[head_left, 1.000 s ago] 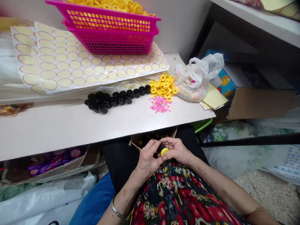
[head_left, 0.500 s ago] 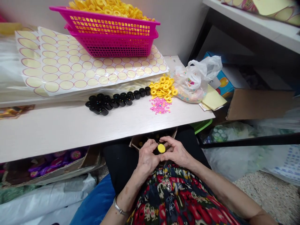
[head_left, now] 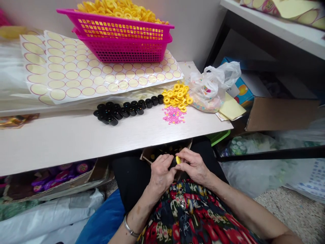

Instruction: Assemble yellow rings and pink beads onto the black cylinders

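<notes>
Yellow cap [head_left: 178,160] swings from face-up to edge-on

The pale, faintly grained tabletop [head_left: 63,142] and its load look as they do half a second ago. At the back lie at least two overlapping glossy sheets [head_left: 85,82] of cream ovals ringed in pink. On them stand two stacked magenta baskets [head_left: 129,51], plastic with square mesh, the upper one heaped with yellow pieces [head_left: 124,12]. To the right sits one thin, crinkled plastic bag [head_left: 210,89].

In front of the tabletop, the left hand [head_left: 160,171] curls round one black cylinder [head_left: 174,162], mostly hidden; the right hand [head_left: 195,164] pinches the cap at that cylinder's end between thumb and fingers. The cap now shows its narrow side instead of its flat disc.

On the tabletop crowd well over a dozen shiny black cylinders [head_left: 133,111], too overlapped to count exactly. Beside them lies a heap of loose yellow rings [head_left: 177,95] and, in front, countless tiny pink beads [head_left: 174,116], one or two blue among them
</notes>
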A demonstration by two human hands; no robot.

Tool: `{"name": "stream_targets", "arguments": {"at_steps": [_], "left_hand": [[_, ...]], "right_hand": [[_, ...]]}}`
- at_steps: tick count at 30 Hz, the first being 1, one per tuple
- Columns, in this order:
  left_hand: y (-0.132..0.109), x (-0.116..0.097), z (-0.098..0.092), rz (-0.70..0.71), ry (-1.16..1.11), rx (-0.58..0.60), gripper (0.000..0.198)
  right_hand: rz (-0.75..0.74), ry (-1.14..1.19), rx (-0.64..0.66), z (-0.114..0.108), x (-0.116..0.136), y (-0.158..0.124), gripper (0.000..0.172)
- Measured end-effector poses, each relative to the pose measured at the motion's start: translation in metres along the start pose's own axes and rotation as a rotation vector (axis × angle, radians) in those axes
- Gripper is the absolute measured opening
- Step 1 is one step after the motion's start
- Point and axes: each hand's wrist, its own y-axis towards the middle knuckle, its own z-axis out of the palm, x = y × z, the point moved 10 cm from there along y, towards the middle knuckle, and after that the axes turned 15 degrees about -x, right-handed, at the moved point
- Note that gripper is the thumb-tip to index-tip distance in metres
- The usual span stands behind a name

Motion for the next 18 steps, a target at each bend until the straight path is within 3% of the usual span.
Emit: {"name": "stream_targets", "arguments": {"at_steps": [4, 7, 9, 12, 15, 18], "left_hand": [[-0.001, -0.015, -0.012, 0.168, 0.031, -0.163, 0.026], [0.005, -0.008, -0.016, 0.076, -0.091, -0.139, 0.026], [0.009, 0.008, -0.011, -0.142, -0.262, -0.049, 0.032], [0.002, 0.036, 0.004, -0.578, -0.553, 0.073, 0.052], [-0.02, 0.049, 0.028, -0.989, -0.766, 0.212, 0.038], [-0.032, 0.041, 0.041, -1.16, -0.909, 0.303, 0.029]], "right_hand": [[-0.012, 0.012, -0.051, -0.003, 0.008, 0.005, 0.021], [0.029, 0.038, -0.039, -0.001, 0.01, 0.003, 0.021], [0.049, 0.055, -0.046, -0.002, 0.008, -0.001, 0.021], [0.015, 0.061, -0.076, -0.005, 0.01, -0.005, 0.023], [-0.065, 0.034, -0.091, -0.009, 0.018, -0.004, 0.026], [-0.161, 0.002, -0.102, -0.013, 0.03, 0.0, 0.03]]}}
